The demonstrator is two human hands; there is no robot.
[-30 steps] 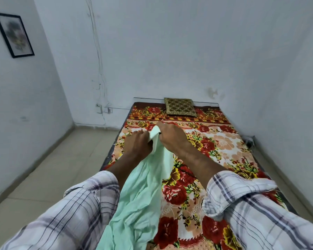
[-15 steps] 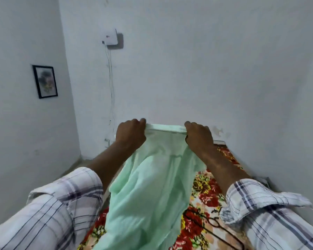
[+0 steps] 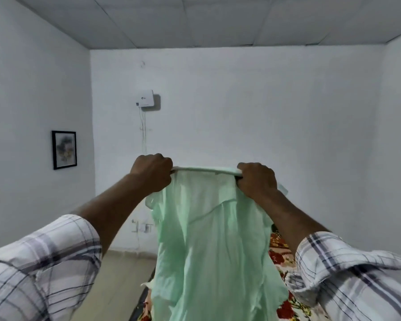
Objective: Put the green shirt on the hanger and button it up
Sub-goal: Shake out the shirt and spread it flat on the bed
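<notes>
The pale green shirt (image 3: 213,246) hangs in the air in front of me, stretched by its collar edge between both hands. My left hand (image 3: 152,172) grips the left end of the collar. My right hand (image 3: 257,180) grips the right end, fingers curled round the fabric. The shirt body falls straight down and hides most of the bed below. No hanger shows in this view.
A strip of the flowered bedspread (image 3: 280,256) shows at the lower right behind the shirt. Tiled floor (image 3: 123,281) lies to the left. White walls carry a framed picture (image 3: 64,149), a small white box (image 3: 145,100) with wires and sockets (image 3: 141,227).
Both hands have lifted the shirt off the bed and spread the collar wide apart. My view has tilted up to the wall and ceiling; the hanger on the bed has dropped out of sight.
</notes>
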